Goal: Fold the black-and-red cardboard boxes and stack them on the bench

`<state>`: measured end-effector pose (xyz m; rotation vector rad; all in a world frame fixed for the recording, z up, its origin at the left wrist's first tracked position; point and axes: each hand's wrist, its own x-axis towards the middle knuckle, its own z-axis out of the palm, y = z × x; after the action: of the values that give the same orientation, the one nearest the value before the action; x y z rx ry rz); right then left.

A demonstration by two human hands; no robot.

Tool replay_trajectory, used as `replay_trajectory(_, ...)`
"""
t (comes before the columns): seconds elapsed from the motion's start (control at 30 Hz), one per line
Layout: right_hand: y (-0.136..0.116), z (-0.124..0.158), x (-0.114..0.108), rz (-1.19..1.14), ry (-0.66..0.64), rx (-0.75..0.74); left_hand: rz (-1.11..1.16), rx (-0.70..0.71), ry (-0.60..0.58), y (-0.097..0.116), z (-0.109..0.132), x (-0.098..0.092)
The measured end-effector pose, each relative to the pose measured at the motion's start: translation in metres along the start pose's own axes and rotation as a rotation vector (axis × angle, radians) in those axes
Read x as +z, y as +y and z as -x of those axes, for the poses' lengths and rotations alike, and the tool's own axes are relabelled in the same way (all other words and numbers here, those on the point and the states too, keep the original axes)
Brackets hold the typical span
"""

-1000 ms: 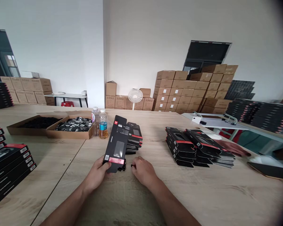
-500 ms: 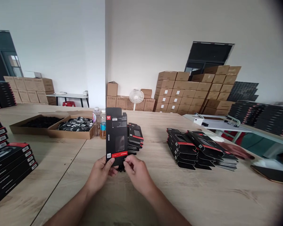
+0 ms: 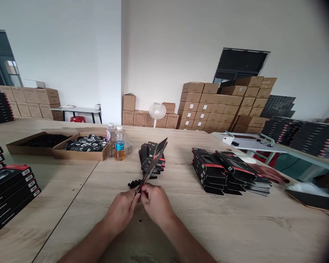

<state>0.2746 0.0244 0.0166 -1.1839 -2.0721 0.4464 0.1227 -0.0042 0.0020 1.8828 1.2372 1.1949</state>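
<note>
1. Left hand: grip closed, pinching the lower end of a black-and-red card box.
2. Right hand: grip also closed on that end, touching the left hand.
3. Card box: held near centre above the tabletop, tilted, narrow edge showing, top leaning far and right.
4. Small black pieces: loose on the tabletop, just beyond the hands.
5. Stack of black boxes: directly behind the held box.
6. Larger stacks of boxes: right.
7. Cardboard tray, plastic bottle: far left.
</note>
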Motion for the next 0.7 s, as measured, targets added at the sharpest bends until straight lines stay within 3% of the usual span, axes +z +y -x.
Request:
replay_trajectory(0.1, -0.003, 0.001, 0.003, -0.003, 0.047, 0.010, -0.004, -0.011, 0.029, 0.001, 0.001, 0.003)
replay_trajectory(0.23, -0.003, 0.002, 0.014, -0.227, 0.086, 0.034, 0.017, -0.062, 0.056, -0.004, 0.002, 0.004)
replay_trajectory(0.37, 0.003, 0.001, 0.015, -0.462, 0.067, 0.113, 0.232, -0.148, -0.053, -0.002, 0.002, -0.001)
replay_trajectory(0.47, 0.013, -0.004, 0.002, -0.421, 0.252, 0.150, 0.450, -0.225, -0.130, 0.004, 0.002, -0.004)
replay_trajectory(0.53, 0.018, -0.008, -0.008, -0.443, 0.354, 0.174, 0.478, -0.265, -0.154, 0.007, 0.001, -0.006)
replay_trajectory(0.6, 0.019, -0.008, -0.013, -0.570, 0.281, 0.210, 0.426, -0.278, -0.159, 0.009, 0.000, -0.011)
replay_trajectory(0.7, 0.011, -0.001, -0.006, -0.786, 0.014, 0.262, 0.420, -0.268, -0.019, 0.008, -0.003, -0.023)
